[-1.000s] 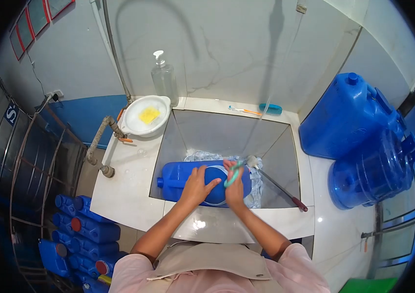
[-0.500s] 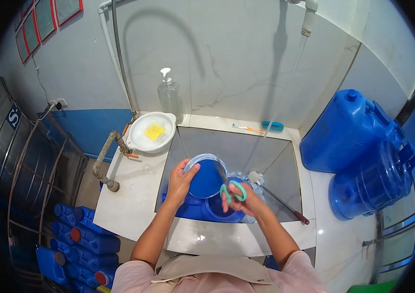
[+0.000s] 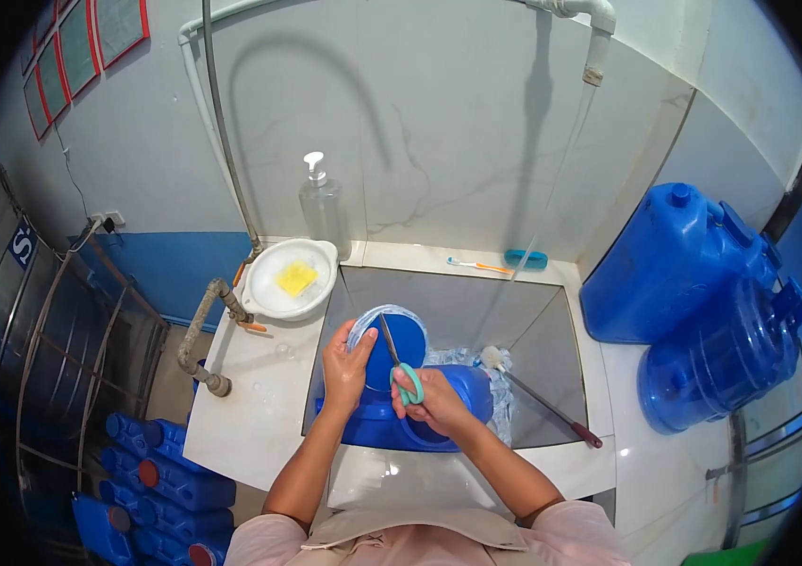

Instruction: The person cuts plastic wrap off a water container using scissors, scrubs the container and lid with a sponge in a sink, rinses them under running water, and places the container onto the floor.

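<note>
Scissors [image 3: 394, 351] gripped by the right hand [image 3: 435, 401] point forward over the lid [image 3: 410, 338], whose left edge the left hand [image 3: 344, 370] pinches.

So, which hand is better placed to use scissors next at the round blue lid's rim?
Probably the right hand: it holds the green-handled metal scissors, blades pointing toward the far rim, while the left hand grips the lid.
</note>
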Action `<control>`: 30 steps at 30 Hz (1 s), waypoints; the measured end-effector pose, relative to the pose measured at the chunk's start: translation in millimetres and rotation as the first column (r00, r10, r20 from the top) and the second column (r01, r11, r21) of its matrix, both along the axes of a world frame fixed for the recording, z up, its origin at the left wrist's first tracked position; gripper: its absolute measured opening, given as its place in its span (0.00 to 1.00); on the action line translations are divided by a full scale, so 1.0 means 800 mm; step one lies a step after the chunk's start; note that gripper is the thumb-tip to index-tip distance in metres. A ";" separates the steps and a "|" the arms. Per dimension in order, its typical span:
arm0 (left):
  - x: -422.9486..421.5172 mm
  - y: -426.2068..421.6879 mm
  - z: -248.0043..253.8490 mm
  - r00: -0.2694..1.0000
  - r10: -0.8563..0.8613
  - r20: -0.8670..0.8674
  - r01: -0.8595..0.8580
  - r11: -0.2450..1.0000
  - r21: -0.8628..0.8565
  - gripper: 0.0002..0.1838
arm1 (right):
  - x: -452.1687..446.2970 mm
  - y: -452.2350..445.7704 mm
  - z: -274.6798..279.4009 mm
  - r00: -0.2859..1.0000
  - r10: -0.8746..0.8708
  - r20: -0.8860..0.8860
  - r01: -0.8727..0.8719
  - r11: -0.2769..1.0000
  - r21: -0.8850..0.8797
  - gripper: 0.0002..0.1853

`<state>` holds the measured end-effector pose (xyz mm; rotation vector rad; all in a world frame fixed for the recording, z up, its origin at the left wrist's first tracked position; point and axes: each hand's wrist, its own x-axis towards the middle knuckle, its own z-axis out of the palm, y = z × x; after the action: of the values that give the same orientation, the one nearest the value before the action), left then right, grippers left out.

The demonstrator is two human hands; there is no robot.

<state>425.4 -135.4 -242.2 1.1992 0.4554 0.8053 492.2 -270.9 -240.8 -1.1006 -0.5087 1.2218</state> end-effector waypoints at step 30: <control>0.010 0.052 -0.016 0.917 -0.076 -0.392 0.221 0.914 0.340 0.15 | 0.088 0.082 0.008 -0.019 -0.317 0.948 0.064 0.946 0.318 0.13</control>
<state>433.7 -94.0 -255.0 1.7440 0.5203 0.5408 562.4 -205.1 -234.1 -1.7234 -1.4942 -0.1902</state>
